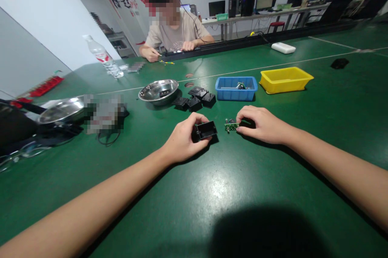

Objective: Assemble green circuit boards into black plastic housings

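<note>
My left hand [188, 139] is closed around a small black plastic case [207, 129], its hollow side facing me. Between the thumb and fingers of my right hand [263, 124] is a green circuit board [231, 126] with small parts standing on it. Case and board are a short gap apart, just above the green table. Beyond my left hand lie several black plastic cases [195, 99] in a loose pile. A blue bin [236, 95] behind the board contains more circuit boards [241, 85].
A yellow bin [285, 84] stands right of the blue one. Left of the pile sits a steel bowl [148, 97] with black pieces inside. A water bottle [104, 56] stands at the far left. Across the green table [182, 209] a person [178, 28] handles small parts.
</note>
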The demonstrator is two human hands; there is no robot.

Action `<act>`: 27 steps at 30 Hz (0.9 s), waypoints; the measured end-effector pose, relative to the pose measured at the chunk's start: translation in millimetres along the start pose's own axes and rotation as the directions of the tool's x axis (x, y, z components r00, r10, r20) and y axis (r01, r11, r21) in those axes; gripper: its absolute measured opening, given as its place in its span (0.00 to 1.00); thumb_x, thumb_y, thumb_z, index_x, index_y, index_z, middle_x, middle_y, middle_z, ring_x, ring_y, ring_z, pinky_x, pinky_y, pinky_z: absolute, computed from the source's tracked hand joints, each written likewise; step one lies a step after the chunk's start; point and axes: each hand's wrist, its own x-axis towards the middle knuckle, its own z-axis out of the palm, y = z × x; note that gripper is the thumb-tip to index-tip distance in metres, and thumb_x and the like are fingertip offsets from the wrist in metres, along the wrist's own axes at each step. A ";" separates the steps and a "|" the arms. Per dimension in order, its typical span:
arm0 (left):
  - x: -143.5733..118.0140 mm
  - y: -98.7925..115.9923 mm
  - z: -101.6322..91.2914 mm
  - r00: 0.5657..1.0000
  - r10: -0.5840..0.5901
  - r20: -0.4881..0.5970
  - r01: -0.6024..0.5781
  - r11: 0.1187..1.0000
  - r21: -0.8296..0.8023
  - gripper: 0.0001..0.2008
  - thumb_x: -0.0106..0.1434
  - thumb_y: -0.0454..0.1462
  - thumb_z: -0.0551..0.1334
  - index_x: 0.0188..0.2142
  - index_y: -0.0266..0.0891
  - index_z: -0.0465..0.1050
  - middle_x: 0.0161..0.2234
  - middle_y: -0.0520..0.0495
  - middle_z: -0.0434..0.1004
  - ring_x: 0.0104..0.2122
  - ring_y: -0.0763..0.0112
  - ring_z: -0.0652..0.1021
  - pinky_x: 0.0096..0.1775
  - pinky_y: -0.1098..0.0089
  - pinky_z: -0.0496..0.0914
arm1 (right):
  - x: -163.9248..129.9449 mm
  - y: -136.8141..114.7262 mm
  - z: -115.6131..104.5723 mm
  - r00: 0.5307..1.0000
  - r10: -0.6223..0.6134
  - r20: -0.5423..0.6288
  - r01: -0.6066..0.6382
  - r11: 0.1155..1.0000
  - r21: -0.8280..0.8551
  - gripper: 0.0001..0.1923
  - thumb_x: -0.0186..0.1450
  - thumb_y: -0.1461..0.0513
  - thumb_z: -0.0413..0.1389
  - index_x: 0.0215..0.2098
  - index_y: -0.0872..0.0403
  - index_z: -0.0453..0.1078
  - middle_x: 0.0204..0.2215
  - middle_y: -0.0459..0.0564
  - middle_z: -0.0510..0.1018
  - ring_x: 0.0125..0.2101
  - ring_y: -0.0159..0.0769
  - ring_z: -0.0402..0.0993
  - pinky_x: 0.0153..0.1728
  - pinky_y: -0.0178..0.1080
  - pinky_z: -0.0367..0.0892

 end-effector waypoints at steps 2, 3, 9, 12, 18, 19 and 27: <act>0.0 -0.1 0.4 1.000 0.005 -0.003 -0.005 1.000 -0.015 0.15 0.59 0.37 0.66 0.45 0.39 0.67 0.41 0.47 0.79 0.39 0.67 0.80 0.42 0.66 0.73 | 0.0 0.0 0.0 1.000 -0.002 0.002 0.002 1.000 -0.001 0.04 0.64 0.60 0.59 0.35 0.53 0.71 0.35 0.50 0.77 0.38 0.39 0.73 0.42 0.40 0.64; 0.1 -0.2 0.5 1.000 0.008 -0.006 -0.009 1.000 -0.018 0.15 0.59 0.37 0.66 0.45 0.39 0.67 0.41 0.47 0.79 0.39 0.67 0.80 0.42 0.66 0.73 | 0.0 0.0 0.0 1.000 -0.002 0.001 0.002 1.000 -0.002 0.04 0.64 0.61 0.59 0.35 0.53 0.71 0.35 0.50 0.77 0.38 0.39 0.73 0.42 0.40 0.64; 0.4 -0.2 0.1 1.000 0.014 -0.008 -0.014 1.000 -0.023 0.15 0.59 0.37 0.65 0.45 0.40 0.66 0.41 0.47 0.79 0.39 0.66 0.80 0.42 0.66 0.73 | 0.5 0.2 0.2 1.000 -0.002 0.006 0.002 1.000 -0.003 0.02 0.64 0.62 0.58 0.34 0.53 0.71 0.36 0.51 0.78 0.39 0.40 0.73 0.43 0.41 0.65; 0.2 0.0 -0.2 1.000 0.018 -0.006 -0.018 0.999 -0.026 0.15 0.59 0.37 0.65 0.45 0.40 0.67 0.41 0.47 0.79 0.40 0.66 0.80 0.42 0.65 0.73 | 0.6 0.2 -0.2 1.000 0.001 0.012 -0.001 1.000 -0.003 0.02 0.64 0.62 0.58 0.34 0.53 0.71 0.36 0.51 0.78 0.39 0.40 0.74 0.43 0.41 0.65; 0.0 0.0 -0.4 1.000 0.018 -0.009 -0.018 1.000 -0.023 0.16 0.59 0.37 0.65 0.46 0.40 0.67 0.42 0.45 0.80 0.41 0.65 0.80 0.43 0.65 0.74 | 0.3 -0.2 -0.4 1.000 -0.002 0.007 0.002 1.000 0.009 0.02 0.64 0.62 0.58 0.34 0.53 0.72 0.36 0.51 0.78 0.39 0.41 0.74 0.43 0.42 0.65; 0.0 -0.1 -0.4 1.000 0.022 -0.010 -0.022 0.999 -0.023 0.16 0.59 0.37 0.65 0.46 0.40 0.67 0.42 0.45 0.80 0.41 0.65 0.80 0.43 0.65 0.74 | 0.3 -0.3 -0.4 1.000 -0.002 0.006 0.002 1.000 0.010 0.02 0.64 0.62 0.58 0.34 0.53 0.72 0.36 0.51 0.78 0.39 0.40 0.74 0.43 0.42 0.65; -0.3 0.2 -0.4 0.999 0.032 -0.010 -0.032 0.999 -0.019 0.16 0.59 0.36 0.65 0.46 0.39 0.68 0.44 0.45 0.80 0.42 0.65 0.81 0.44 0.65 0.74 | 0.3 -1.3 -1.4 1.000 -0.004 0.011 0.004 1.000 0.001 0.02 0.64 0.62 0.58 0.34 0.53 0.72 0.36 0.51 0.78 0.39 0.40 0.74 0.43 0.41 0.65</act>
